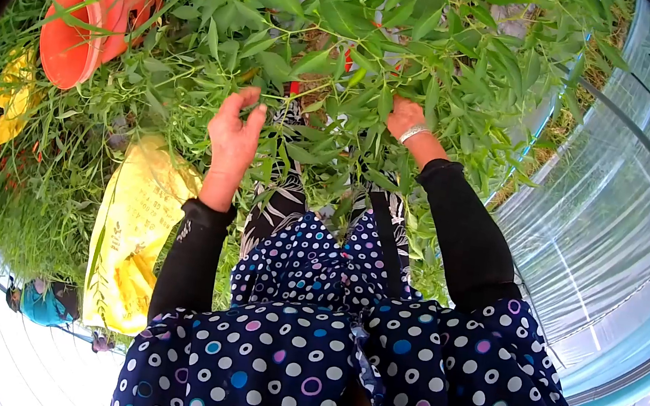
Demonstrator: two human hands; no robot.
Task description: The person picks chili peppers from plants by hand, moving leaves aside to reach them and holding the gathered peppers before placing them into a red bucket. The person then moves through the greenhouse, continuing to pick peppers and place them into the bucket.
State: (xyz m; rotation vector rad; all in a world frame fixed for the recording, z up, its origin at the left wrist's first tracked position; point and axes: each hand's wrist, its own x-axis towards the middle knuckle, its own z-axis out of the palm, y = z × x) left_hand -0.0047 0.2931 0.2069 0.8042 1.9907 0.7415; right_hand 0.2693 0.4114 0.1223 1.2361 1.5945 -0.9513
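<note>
Grip of the left hand [233, 142] is apart: fingers loosely curled and spread, back of the hand to the camera, fingertips at the lower leaves of the plant [347, 33]. Right hand [406, 119] is pushed into the same plant, its fingers buried under leaves, so I cannot tell whether its grip is together or apart; a thin metal bracelet [414, 133] circles the wrist. Both arms reach out nearly straight in tight black sleeves [461, 229]. Leaves are narrow, pointed and soft green. Left of the plant lie a smooth orange plastic bucket [77, 31] and a crumpled yellow bag [133, 227]
</note>
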